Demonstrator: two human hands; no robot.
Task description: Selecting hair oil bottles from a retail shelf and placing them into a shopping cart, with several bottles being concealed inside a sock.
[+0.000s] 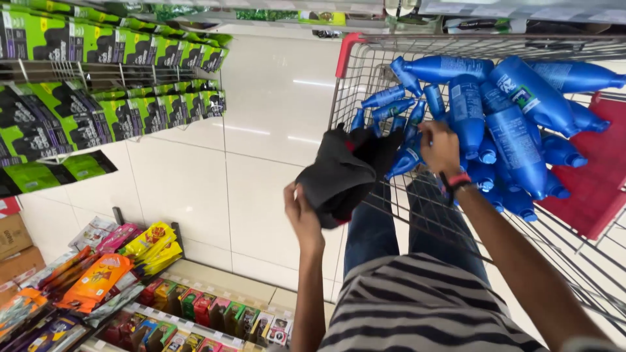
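Green and black packets (98, 107) hang in rows on wall hooks at the left. Below them a shelf (195, 306) carries bright orange, yellow and pink snack packs (107, 270) and a row of small boxes (215, 316). Brown cartons (13, 244) stand at the far left. The floor (261, 130) is pale glossy tile.

the left hand (301, 210) grips a bunched black cloth (339, 175) at the picture's middle, its upper end against the rim of a wire shopping cart (365, 72). at two o'clock from it, the right hand (438, 147), a red band at its wrist, closes around a small blue bottle (405, 160) among a heap of blue bottles (515, 130) in the cart. green and black packets (98, 104) hang at ten o'clock; bright snack bags (104, 274) lie at eight o'clock.
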